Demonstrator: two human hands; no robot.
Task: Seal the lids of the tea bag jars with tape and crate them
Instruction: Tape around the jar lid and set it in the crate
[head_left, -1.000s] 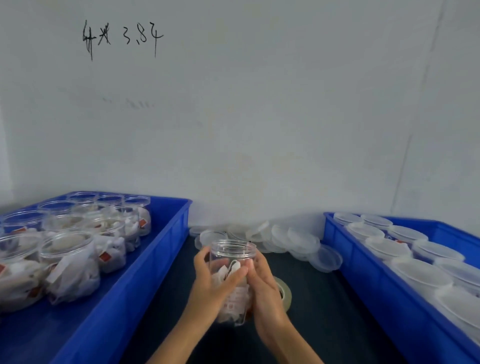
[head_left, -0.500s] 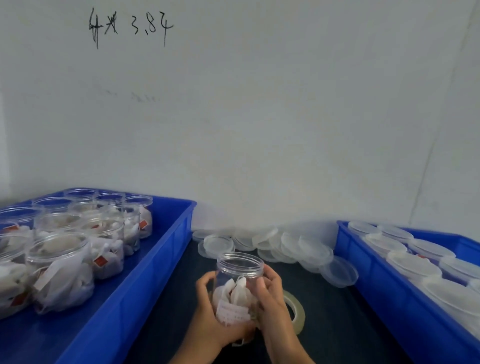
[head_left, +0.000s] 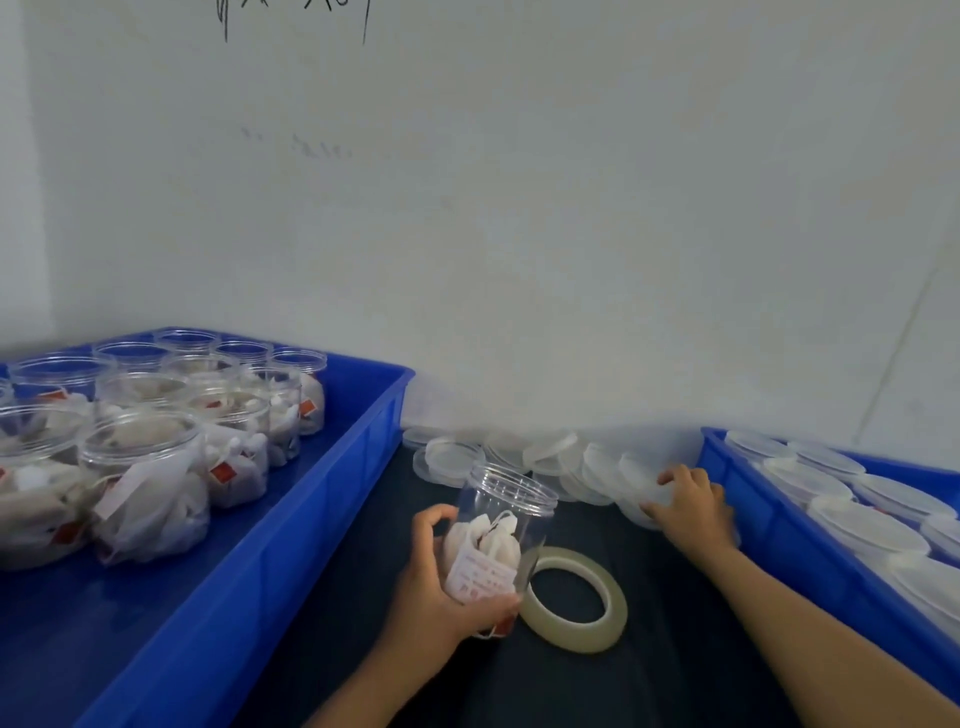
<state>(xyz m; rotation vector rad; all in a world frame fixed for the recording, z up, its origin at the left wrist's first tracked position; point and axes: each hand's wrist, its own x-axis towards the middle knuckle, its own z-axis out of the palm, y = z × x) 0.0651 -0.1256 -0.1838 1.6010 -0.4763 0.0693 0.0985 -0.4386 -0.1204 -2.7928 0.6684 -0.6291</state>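
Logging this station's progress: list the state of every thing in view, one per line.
Clear plastic tea bag jar: lidless, tilted, gripped by left hand.
Right hand: fingers on a translucent plastic lid in the pile.
Clear tape roll: flat on the table, untouched.
Jars in left blue crate: filled, lidless.
Jars in right blue crate: lidded.

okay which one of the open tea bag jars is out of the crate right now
The jar gripped by the left hand, above the dark table beside the tape roll. All other lidless jars stand inside the left blue crate.

tape roll (head_left: 571, 597) between crates (head_left: 291, 519), lids (head_left: 550, 457) behind
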